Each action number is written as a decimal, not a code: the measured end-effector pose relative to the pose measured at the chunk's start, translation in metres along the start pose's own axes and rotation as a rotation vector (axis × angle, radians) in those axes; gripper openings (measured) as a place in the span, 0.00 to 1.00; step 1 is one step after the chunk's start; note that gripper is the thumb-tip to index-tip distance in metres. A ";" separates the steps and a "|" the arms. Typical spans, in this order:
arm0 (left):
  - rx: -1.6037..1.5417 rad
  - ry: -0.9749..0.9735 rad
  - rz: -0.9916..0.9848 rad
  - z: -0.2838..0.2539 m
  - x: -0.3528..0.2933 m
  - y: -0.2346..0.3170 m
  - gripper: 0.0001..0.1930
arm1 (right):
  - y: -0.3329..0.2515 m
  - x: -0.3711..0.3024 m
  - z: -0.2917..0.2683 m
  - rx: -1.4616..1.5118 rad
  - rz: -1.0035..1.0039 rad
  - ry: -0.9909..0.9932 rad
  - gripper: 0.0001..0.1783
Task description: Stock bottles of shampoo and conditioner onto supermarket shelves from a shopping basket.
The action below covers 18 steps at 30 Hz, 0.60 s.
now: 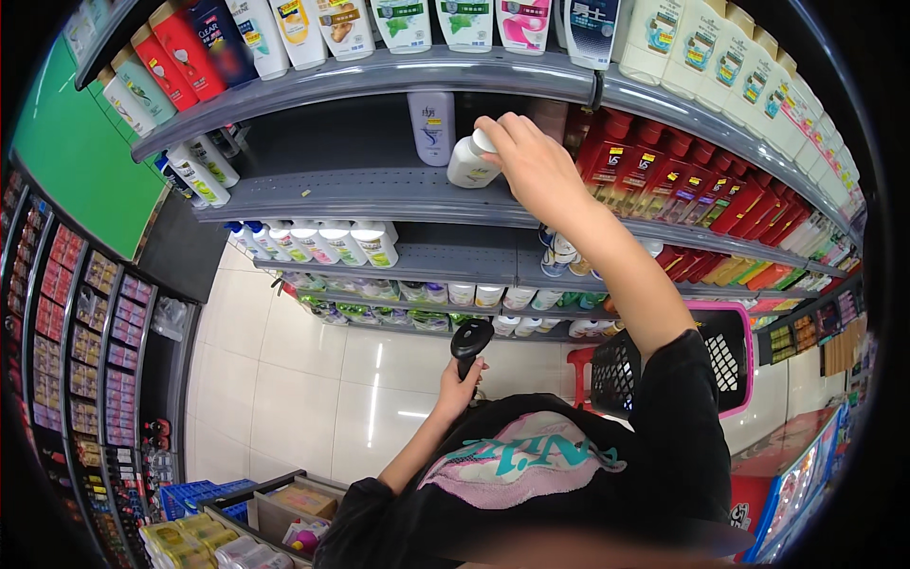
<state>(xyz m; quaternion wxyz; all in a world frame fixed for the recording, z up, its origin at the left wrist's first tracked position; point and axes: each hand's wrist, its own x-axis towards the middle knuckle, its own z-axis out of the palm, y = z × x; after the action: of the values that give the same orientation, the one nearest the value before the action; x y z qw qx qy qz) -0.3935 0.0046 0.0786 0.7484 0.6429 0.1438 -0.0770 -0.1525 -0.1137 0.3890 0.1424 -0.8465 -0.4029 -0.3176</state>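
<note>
My right hand (527,163) reaches up to the middle shelf, its fingers closed around the cap end of a white bottle (472,163). The bottle tilts and is at the shelf's front edge; whether its base touches the shelf I cannot tell. Just left of it, a pale lavender bottle (432,128) stands upright on the shelf. Low in front of my body, my left hand (462,382) is wrapped round the handle of a black handheld barcode scanner (471,338), whose head points up toward the shelves.
Shampoo bottles line the upper shelf (360,78). Red bottles (654,156) fill the shelf right of my hand; white bottles (346,244) stand one shelf lower. A black basket with a pink rim (746,365) and a red stool (580,360) are on the right. Another stocked rack (85,351) stands left.
</note>
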 end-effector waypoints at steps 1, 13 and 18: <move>-0.033 0.018 0.018 -0.002 0.000 0.000 0.16 | 0.001 0.003 0.003 -0.004 0.000 -0.001 0.22; -0.016 0.005 0.018 -0.012 0.013 -0.002 0.16 | 0.001 0.042 0.038 -0.034 0.309 -0.044 0.21; -0.011 0.007 0.017 -0.011 0.016 -0.007 0.16 | 0.023 0.055 0.063 0.074 0.351 0.034 0.18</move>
<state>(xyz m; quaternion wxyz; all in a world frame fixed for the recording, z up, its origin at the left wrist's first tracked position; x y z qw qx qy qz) -0.3817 0.0154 0.0657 0.7521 0.6402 0.1411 -0.0676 -0.0817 -0.0648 0.3776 0.2336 -0.8925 -0.2577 -0.2871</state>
